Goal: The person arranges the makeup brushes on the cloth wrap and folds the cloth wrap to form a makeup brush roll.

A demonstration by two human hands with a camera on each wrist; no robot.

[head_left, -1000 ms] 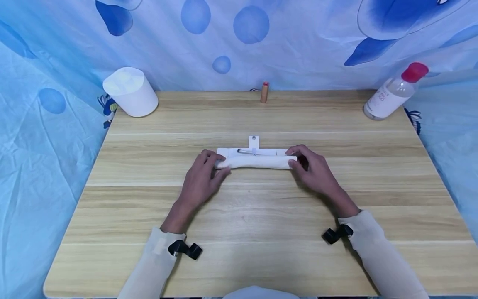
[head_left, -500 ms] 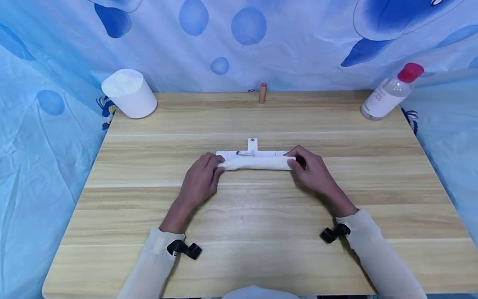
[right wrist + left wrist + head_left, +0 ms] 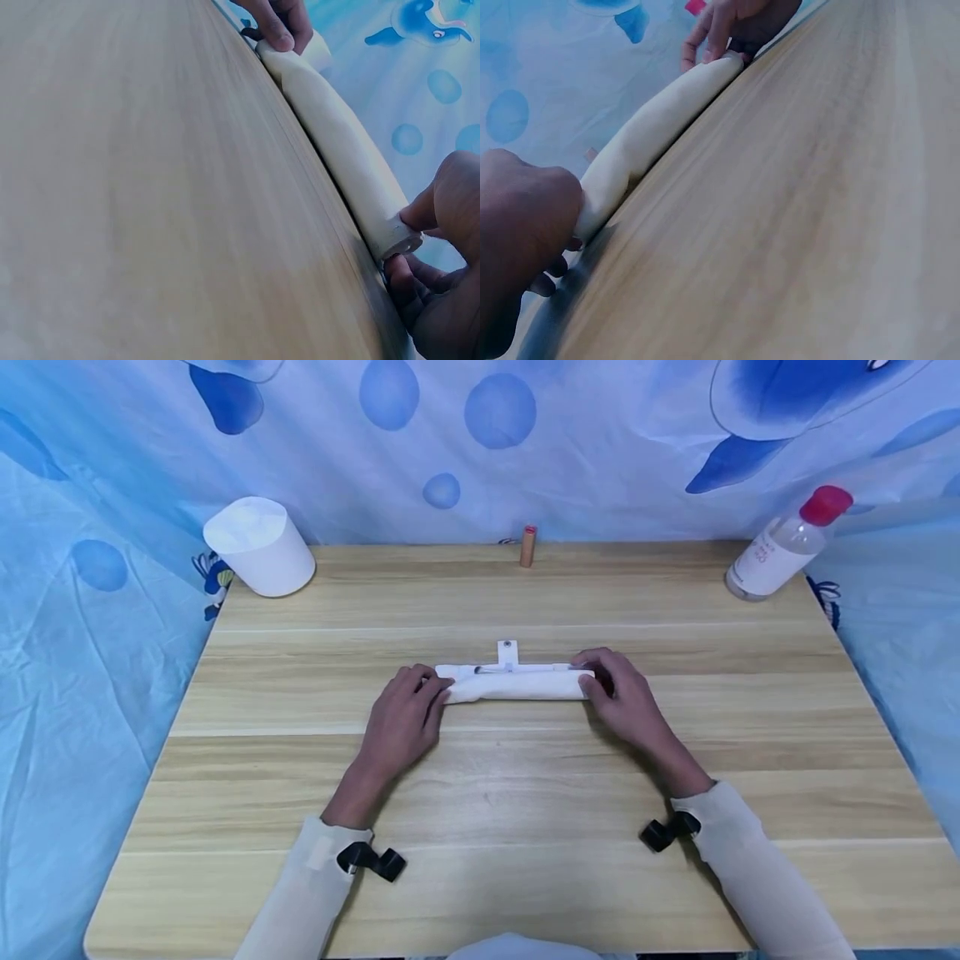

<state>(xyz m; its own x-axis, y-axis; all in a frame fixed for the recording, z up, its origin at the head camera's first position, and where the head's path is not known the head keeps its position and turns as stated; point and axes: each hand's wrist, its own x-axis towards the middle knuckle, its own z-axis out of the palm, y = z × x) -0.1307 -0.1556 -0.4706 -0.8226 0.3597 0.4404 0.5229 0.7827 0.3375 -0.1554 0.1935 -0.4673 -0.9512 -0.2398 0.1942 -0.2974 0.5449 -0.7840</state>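
A white roll-up pouch (image 3: 525, 687) lies crosswise at mid-table, mostly rolled into a tube. Beyond the tube a narrow flat strip still shows, with a short snap tab (image 3: 507, 652) pointing to the far side. A small dark-tipped slim piece (image 3: 480, 670) shows partly beside the tab's base. My left hand (image 3: 401, 718) grips the tube's left end, fingers over the top and thumb on the near side. At the other end, my right hand (image 3: 626, 697) pinches the tube between thumb and fingers. The right wrist view shows the spiral layers at the roll's end (image 3: 403, 246).
Along the table's (image 3: 495, 860) far edge stand a white paper roll (image 3: 262, 547) at the left, a small brown tube (image 3: 528, 547) in the middle, and a clear bottle with a red cap (image 3: 780, 552) at the right. A blue patterned curtain (image 3: 600, 460) hangs behind.
The tube has rolled slightly away from me, so less of the flat strip and slim piece shows. My left thumb has drawn back toward the tube's left end.
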